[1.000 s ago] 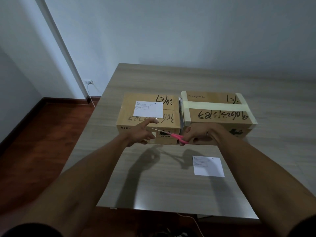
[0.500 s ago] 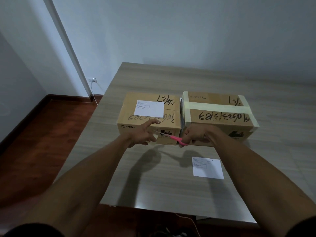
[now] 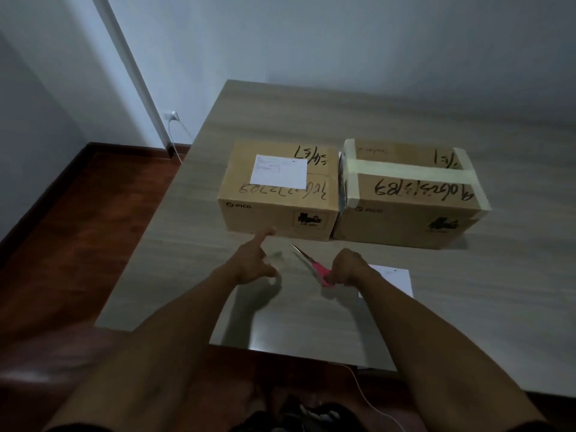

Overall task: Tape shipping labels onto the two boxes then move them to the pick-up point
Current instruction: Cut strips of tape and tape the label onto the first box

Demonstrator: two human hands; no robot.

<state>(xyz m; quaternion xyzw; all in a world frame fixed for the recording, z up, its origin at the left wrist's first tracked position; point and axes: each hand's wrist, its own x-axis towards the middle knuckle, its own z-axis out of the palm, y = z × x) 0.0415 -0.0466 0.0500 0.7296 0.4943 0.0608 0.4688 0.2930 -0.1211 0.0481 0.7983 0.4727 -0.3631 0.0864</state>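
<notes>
Scissors (image 3: 314,265) out front, pink handles wrapped in the curled fingers of the right hand (image 3: 346,268), blades closed and angled up and to the left, toward the boxes. Left hand (image 3: 252,265) hovers just beside them: index finger stretched forward, tip pointing at the front face of the left box (image 3: 277,194), thumb out to the side, the other fingers folded under. Whether it pinches a bit of tape I cannot tell; the spot between the hands is blurred. Both hands hang over the surface (image 3: 311,313), a little short of the boxes, with their shadows falling on the wood grain below.

Just behind the right wrist, one white label (image 3: 396,280) lies flat on the surface, partly covered by the forearm. A second label (image 3: 280,171) sits on top of the left box, over the black handwriting there. Right box (image 3: 408,194) stands close beside the left one, side by side near the middle of the surface; pale tape (image 3: 408,174) crosses its top and runs down its two ends, with more black handwriting below the band. Both carry a small printed logo and a black mark on the front face.

Further out, red-brown floor (image 3: 78,213) to the left, a white wall, and a plug in a wall socket (image 3: 170,116) with its cord dropping behind the surface.
</notes>
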